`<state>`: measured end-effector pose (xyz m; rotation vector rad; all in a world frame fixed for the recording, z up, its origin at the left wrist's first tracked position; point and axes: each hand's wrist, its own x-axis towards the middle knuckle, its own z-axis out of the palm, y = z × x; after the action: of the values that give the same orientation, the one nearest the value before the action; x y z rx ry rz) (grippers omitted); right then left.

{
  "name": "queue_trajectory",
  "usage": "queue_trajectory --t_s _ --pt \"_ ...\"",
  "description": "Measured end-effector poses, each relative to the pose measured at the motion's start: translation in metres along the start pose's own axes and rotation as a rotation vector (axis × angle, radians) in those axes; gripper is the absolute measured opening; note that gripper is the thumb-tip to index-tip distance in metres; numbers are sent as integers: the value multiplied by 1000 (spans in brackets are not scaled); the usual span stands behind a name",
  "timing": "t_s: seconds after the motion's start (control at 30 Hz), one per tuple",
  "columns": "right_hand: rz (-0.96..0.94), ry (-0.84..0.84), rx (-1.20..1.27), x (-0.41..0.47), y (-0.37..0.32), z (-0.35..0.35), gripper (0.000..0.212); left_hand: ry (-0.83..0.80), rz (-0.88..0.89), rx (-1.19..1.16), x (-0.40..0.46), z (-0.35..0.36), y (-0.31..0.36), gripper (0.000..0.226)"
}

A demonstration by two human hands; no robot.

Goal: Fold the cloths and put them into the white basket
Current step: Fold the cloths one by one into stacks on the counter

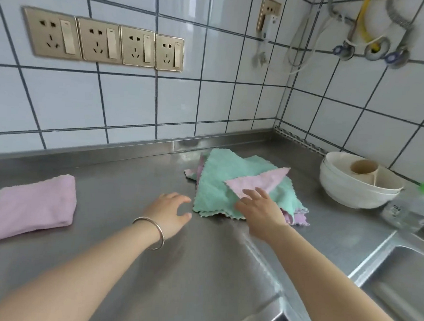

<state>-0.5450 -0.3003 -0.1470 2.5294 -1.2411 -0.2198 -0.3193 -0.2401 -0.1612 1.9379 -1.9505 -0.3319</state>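
Cloths are what you have in front of you: at the far left, a folded pink cloth lies flat on the steel surface, well apart from the rest. Your left hand, a bangle on its wrist, hovers over the bare surface with fingers loosely curled and holds nothing. Just beside it sits the loose pile, a green cloth on top with one corner turned over to show its pink underside. Your right hand lies spread on that pile, fingertips on the turned corner; whether it grips is unclear. To the right stand stacked white bowls, then a clear bottle beside the sink.
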Motion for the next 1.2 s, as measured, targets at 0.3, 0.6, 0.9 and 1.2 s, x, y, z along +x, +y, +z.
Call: queue_trajectory --t_s 0.3,0.6,0.9,1.2 --pt "-50 529 131 10 25 4 23 88 148 110 39 50 63 50" --pt "-71 943 338 6 4 -64 19 509 135 94 12 5 53 30" --pt "-116 733 297 3 -33 -112 32 618 84 -2 -80 -114 -35 38" --pt "164 598 679 49 -109 -187 16 683 -191 554 -129 -232 -106 35"
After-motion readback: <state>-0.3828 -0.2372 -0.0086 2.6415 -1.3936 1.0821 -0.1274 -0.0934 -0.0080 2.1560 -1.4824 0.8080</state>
